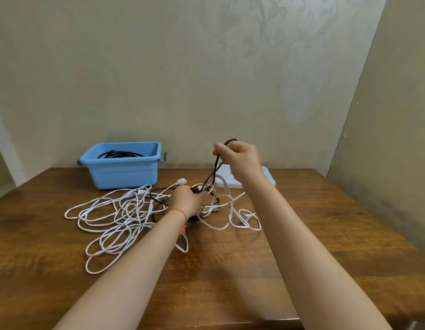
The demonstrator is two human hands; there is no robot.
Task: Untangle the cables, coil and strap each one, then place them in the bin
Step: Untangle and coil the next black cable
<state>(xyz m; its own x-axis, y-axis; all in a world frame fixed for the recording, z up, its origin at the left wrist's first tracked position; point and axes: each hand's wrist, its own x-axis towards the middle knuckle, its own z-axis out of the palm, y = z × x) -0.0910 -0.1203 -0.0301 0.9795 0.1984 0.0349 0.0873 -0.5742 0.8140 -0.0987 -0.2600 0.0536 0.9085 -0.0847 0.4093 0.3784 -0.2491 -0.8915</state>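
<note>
Wooden table (325,234); white flat object (224,178) at far edge; patterned wall (206,79) behind.

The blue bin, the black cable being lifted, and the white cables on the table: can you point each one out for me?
blue bin (125,173): head view, on its front wall.
black cable (215,166): head view, on the raised stretch below the right hand.
white cables (111,210): head view, on the loose loops at left.

Soft, even indoor light with faint shadows under the forearms, mild overall softness, slight motion blur, and wide-angle bending toward the edges.
</note>
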